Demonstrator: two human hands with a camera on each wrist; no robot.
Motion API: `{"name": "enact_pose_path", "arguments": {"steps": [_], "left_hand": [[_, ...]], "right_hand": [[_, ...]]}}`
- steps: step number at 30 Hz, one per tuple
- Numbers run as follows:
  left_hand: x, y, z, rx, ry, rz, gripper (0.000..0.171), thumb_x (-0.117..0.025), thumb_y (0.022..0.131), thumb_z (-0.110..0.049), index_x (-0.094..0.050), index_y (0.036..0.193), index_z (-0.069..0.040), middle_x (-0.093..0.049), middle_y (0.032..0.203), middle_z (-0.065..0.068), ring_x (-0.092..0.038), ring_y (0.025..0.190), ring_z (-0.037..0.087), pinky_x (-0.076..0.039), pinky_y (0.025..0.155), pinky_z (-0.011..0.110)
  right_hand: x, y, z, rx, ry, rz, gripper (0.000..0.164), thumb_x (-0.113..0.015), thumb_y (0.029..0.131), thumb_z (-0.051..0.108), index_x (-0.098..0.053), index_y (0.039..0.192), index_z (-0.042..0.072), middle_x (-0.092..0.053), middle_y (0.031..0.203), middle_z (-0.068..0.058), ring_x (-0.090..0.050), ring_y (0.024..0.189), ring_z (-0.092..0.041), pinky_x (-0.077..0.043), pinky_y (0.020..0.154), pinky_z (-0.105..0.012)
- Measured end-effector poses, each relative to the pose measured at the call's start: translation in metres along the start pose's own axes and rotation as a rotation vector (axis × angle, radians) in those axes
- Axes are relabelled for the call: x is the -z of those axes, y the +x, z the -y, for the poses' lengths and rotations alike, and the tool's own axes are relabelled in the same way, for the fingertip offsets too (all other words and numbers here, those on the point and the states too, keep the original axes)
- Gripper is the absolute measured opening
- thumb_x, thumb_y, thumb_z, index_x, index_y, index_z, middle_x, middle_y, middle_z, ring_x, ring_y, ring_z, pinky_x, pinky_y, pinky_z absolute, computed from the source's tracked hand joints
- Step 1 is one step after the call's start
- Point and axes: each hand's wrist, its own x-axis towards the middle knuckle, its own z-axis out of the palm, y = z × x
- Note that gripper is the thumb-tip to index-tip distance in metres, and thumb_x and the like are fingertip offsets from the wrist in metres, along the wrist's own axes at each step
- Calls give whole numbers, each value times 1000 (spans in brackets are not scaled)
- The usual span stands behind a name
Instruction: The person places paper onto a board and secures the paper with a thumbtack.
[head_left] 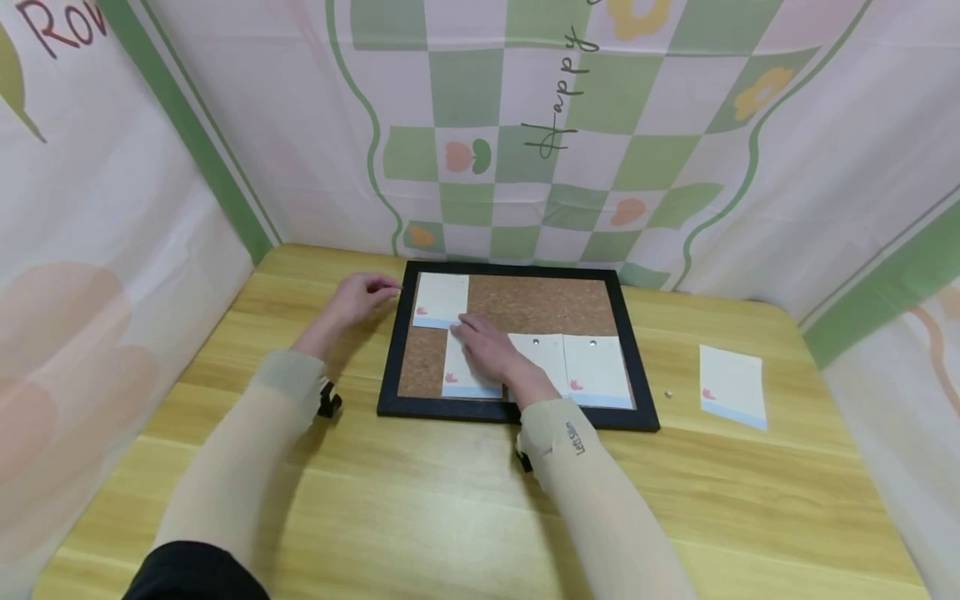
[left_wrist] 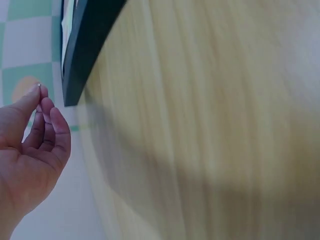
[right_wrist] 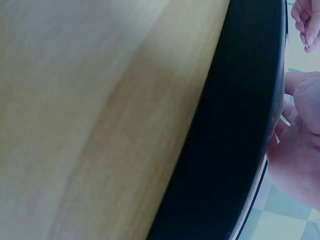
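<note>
My left hand (head_left: 365,296) is just left of the corkboard's black frame (head_left: 390,358). Its thumb and forefinger pinch a tiny shiny thumbtack (left_wrist: 39,85), mostly hidden by the fingertips. My right hand (head_left: 491,348) lies over the board, fingers extended across a white note sheet (head_left: 459,385) in the lower row. Its fingertips reach the bottom edge of another sheet (head_left: 441,293) at the upper left of the cork (head_left: 536,304). To the right of that hand are two more sheets, one partly covered by the wrist, each with a round silver tack head (head_left: 593,342) near its top.
Right of the board, a loose note sheet (head_left: 732,386) lies on the wooden table (head_left: 420,500). A single small tack (head_left: 668,394) sits between it and the frame. Behind the table hangs a patterned cloth (head_left: 525,192), with more cloth at both sides.
</note>
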Motion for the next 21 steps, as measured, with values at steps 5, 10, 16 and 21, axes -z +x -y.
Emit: {"name": "enact_pose_path", "arguments": {"steps": [5, 10, 16, 21], "left_hand": [[-10, 8, -11, -13, 7, 5, 25, -59, 101, -29, -68, 118, -11, -69, 117, 12, -61, 102, 24, -50, 86, 35], [-18, 14, -22, 0, 11, 11, 21, -59, 102, -28, -68, 114, -13, -68, 111, 10, -58, 99, 24, -49, 86, 36], [-27, 20, -33, -25, 18, 5, 18, -61, 101, -25, -70, 110, -12, -68, 104, 11, -58, 93, 24, -48, 83, 35], [-32, 24, -38, -4, 29, -4, 19, -60, 101, -25, -69, 111, -12, -68, 106, 11, -60, 91, 23, -50, 82, 34]], "right_hand": [[0, 1, 0, -3, -7, 3, 45, -43, 105, 10, -41, 151, 10, -27, 165, -14, -22, 154, -33, -19, 126, -50], [0, 2, 0, -3, -11, 5, 45, -43, 105, 10, -41, 150, 10, -27, 165, -13, -22, 154, -32, -19, 126, -48], [0, 2, -1, 2, -18, 6, 45, -43, 105, 10, -41, 151, 9, -27, 165, -14, -23, 154, -32, -20, 126, -48], [-1, 2, -2, 9, -30, 7, 45, -42, 105, 10, -42, 150, 9, -27, 165, -14, -23, 154, -33, -21, 125, -49]]}}
